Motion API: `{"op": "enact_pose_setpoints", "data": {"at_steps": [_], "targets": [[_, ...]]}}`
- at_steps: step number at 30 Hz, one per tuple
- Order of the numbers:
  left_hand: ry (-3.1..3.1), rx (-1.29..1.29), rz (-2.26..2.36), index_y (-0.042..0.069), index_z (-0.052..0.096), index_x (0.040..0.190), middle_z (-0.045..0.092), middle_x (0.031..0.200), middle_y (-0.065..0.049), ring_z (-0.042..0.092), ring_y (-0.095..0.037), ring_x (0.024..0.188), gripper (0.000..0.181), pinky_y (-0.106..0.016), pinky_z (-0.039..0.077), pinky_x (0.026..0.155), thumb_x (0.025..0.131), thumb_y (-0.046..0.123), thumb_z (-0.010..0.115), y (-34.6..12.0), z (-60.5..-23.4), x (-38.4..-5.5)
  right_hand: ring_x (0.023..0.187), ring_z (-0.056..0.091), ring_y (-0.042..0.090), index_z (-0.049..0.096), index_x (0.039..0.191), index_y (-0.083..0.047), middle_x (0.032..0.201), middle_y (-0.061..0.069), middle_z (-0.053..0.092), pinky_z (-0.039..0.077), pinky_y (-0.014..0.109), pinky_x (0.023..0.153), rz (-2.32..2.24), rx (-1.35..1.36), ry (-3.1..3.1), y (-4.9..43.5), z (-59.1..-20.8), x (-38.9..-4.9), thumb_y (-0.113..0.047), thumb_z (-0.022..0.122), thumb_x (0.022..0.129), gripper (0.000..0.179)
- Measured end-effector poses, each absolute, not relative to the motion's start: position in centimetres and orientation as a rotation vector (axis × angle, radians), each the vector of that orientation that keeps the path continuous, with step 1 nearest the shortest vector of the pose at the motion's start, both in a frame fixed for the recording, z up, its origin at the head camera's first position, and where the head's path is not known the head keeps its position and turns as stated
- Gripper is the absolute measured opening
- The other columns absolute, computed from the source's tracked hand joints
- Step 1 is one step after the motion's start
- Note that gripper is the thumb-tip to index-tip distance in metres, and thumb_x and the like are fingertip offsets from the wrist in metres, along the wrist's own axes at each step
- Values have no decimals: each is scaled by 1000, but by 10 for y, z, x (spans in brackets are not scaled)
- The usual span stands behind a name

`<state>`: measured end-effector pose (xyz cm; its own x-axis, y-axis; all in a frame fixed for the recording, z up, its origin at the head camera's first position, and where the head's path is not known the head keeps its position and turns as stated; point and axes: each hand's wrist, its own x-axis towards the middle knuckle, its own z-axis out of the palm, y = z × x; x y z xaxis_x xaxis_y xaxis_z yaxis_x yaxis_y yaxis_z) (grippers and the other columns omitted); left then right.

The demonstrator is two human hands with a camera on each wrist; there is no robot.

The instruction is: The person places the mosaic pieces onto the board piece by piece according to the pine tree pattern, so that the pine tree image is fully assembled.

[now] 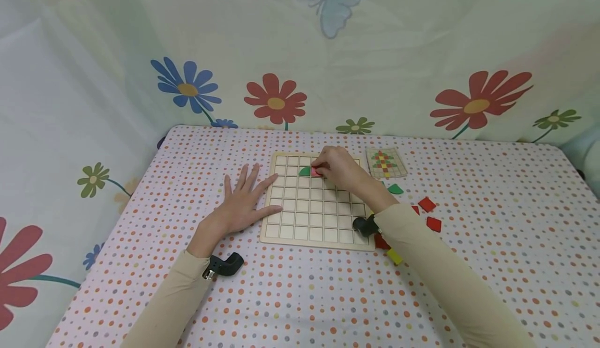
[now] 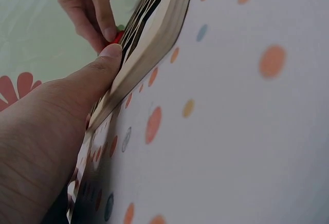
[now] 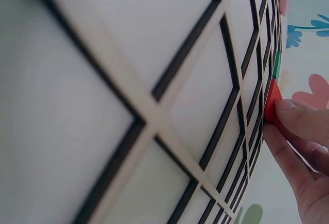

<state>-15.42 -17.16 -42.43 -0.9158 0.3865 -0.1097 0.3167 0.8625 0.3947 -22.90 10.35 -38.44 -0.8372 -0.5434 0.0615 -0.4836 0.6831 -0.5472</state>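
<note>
Your right hand (image 1: 339, 166) pinches a red tile (image 1: 316, 172) between thumb and fingers at the wooden grid board (image 1: 319, 244), in the second row from the far edge, just right of a green quarter-circle tile (image 1: 304, 171); you cannot tell whether the red one sits fully in its cell. Your left hand (image 1: 244, 199) lies with its fingers spread at the board's left side, the thumb resting over the rim and the other fingers pointing toward the far side. To the right of the board's far corner, the pattern card (image 1: 386, 162) lies on the dotted worktop (image 1: 290, 296). Nearer you, a loose green tile (image 1: 395, 189) and two red squares (image 1: 434, 224) lie right of the board, and a yellow tile (image 1: 394, 257) shows beside your right sleeve (image 1: 450, 280).
</note>
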Motion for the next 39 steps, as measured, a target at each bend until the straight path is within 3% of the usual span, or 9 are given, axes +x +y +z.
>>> {"op": "enact_pose_setpoints", "data": {"at_steps": [8,15,26,39], "targets": [[2851,542,546,26,26,168,-2,175,-18,-13,-41,159,85,-75,-13,117,99,62,60,-173,-421,-157,102,69,34,78,111,8,106,20,70,60,39,86,-782,-864,2778,101,-375,-229,9,70,96,17],[2855,536,559,26,27,168,-2,175,-18,-13,-40,160,85,-74,-13,117,99,62,61,-173,-420,-157,104,69,35,74,119,10,112,22,70,59,42,88,-716,-961,2690,108,-361,-225,6,67,98,22],[2850,540,558,26,28,168,-1,175,-18,-12,-40,160,85,-74,-13,117,99,62,61,-171,-427,-153,104,65,29,77,115,0,116,12,70,57,45,88,-658,-922,2668,161,-343,-176,-4,74,97,18],[2853,539,550,25,27,168,-2,175,-18,-12,-40,159,85,-74,-13,118,99,62,60,-171,-428,-153,118,60,43,77,115,1,126,23,67,55,57,94,-622,-726,2767,226,-357,-170,-4,81,90,26]]}}
